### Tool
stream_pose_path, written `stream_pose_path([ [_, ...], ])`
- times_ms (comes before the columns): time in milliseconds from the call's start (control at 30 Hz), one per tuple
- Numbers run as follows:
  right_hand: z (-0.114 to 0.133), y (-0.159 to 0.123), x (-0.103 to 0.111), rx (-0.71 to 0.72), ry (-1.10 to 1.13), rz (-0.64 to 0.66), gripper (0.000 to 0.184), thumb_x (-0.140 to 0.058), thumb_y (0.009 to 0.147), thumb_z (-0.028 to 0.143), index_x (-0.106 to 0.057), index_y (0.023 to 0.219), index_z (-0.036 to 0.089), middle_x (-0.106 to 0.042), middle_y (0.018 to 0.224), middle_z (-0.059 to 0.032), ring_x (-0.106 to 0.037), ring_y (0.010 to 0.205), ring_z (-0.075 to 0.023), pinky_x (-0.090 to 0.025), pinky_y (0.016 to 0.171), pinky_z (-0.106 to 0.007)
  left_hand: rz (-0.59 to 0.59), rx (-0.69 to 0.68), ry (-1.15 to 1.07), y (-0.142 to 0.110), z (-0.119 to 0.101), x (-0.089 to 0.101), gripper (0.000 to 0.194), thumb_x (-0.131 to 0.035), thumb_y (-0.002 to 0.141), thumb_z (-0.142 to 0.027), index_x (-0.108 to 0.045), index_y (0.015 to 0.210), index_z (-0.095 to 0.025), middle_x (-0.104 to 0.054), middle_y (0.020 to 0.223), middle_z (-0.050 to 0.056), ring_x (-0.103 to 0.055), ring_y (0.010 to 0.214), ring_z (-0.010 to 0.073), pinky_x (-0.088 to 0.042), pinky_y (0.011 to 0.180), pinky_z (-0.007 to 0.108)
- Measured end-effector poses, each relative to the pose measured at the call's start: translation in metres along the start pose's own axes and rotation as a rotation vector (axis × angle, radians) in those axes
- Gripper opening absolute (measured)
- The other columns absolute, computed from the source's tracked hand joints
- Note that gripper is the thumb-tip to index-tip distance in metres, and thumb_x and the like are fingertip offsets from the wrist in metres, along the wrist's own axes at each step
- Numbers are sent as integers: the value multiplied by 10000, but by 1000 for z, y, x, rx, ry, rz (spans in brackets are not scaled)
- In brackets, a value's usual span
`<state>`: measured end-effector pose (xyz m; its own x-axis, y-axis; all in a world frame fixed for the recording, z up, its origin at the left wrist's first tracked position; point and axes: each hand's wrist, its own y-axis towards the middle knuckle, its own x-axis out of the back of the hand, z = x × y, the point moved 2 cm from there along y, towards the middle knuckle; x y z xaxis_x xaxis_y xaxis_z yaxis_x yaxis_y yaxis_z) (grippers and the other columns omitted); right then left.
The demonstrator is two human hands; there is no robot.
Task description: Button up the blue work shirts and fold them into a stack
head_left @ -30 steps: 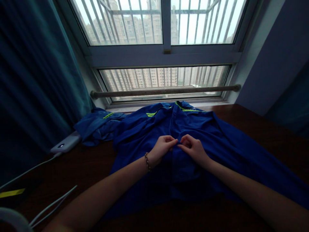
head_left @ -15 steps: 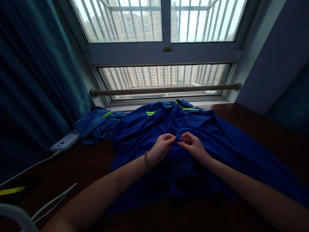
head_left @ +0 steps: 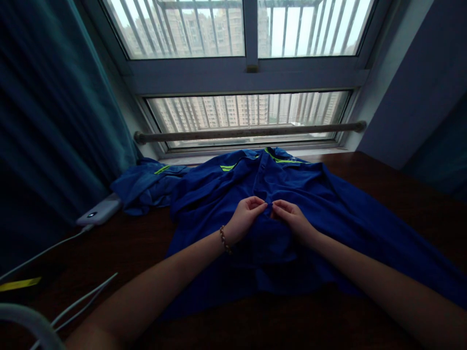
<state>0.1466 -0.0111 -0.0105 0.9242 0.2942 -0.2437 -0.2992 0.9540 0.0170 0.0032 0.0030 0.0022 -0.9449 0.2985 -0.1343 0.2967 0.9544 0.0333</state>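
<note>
A blue shirt (head_left: 328,209) with neon-green trim lies spread on a dark wooden table (head_left: 120,253), its collar toward the window. My left hand (head_left: 248,216) and my right hand (head_left: 290,217) meet over the shirt's front opening at mid-chest. Both pinch the fabric there, fingertips nearly touching; what sits between the fingertips is too small to make out. A beaded bracelet circles my left wrist.
A second blue garment (head_left: 146,187) is bunched at the shirt's left. A phone or power bank (head_left: 98,213) with a white cable lies near the teal curtain (head_left: 54,121). More white cables (head_left: 73,306) run at the lower left. A barred window (head_left: 248,73) stands behind.
Both hands stay at the shirt's front opening; the fingertips have drawn closer together and the right hand's fingers have lowered onto the fabric. The view has tilted slightly.
</note>
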Motion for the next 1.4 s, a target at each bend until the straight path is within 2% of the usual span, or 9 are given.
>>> stream_pose_path([
  [333,-1,0,2,-86,54,-20,290,-627,679,410,-494,648,155,-489,561,36,-418,493,-56,-295,467,-178,67,-36,172,-3,-11,-6,216,-680,631,-256,-541,733,-125,-583,699,1,-549,661,99,-413,633,208],
  [467,5,2,4,-10,-28,-70,309,-595,691,450,-462,687,171,-438,530,51,-375,439,-59,-272,433,-195,-4,-73,222,0,-9,-2,184,-669,634,-242,-557,727,-129,-578,705,4,-535,668,101,-402,620,199],
  [567,17,-3,6,196,-280,-139,279,-563,726,445,-468,775,187,-428,538,54,-375,445,-70,-272,432,-205,-130,-54,206,7,-4,8,168,-669,617,-217,-564,716,-130,-577,688,2,-522,638,98,-390,590,196],
  [700,25,-18,-8,465,-856,79,312,-556,735,457,-506,885,188,-475,620,17,-429,537,-104,-339,511,-237,-295,122,59,16,2,25,171,-674,577,-167,-552,691,-131,-558,606,-13,-504,543,89,-382,550,208],
  [800,22,-31,-22,685,-1215,166,537,-576,672,541,-491,1048,168,-537,863,-74,-487,759,-194,-399,685,-328,-315,234,14,17,2,29,187,-676,557,-136,-536,681,-135,-534,557,-25,-498,504,89,-377,527,213],
  [900,17,-37,-32,799,-1378,133,581,-550,702,502,-447,1143,139,-489,1068,-132,-435,938,-259,-367,832,-410,-311,259,17,13,0,24,170,-620,594,-97,-518,724,-134,-520,559,-28,-495,495,86,-382,518,212],
  [1133,9,-24,-24,534,-1407,139,502,-524,601,133,-459,1098,139,-494,1027,-107,-427,923,-229,-396,814,-365,-203,220,-92,7,3,10,170,-533,641,-34,-510,771,-141,-489,626,-29,-482,509,47,-357,483,156],
  [1267,4,-6,-4,367,-1123,163,284,-489,560,100,-538,829,178,-549,805,-23,-482,739,-154,-405,692,-278,-53,207,-4,11,7,14,312,-553,603,18,-517,863,-150,-546,829,10,-516,547,53,-393,452,155],
  [1400,0,12,20,94,-619,6,56,-480,591,149,-520,619,177,-503,562,31,-458,541,-110,-366,545,-235,132,192,-51,15,11,19,329,-602,644,-50,-495,936,-156,-527,1045,75,-602,767,141,-519,598,264],
])
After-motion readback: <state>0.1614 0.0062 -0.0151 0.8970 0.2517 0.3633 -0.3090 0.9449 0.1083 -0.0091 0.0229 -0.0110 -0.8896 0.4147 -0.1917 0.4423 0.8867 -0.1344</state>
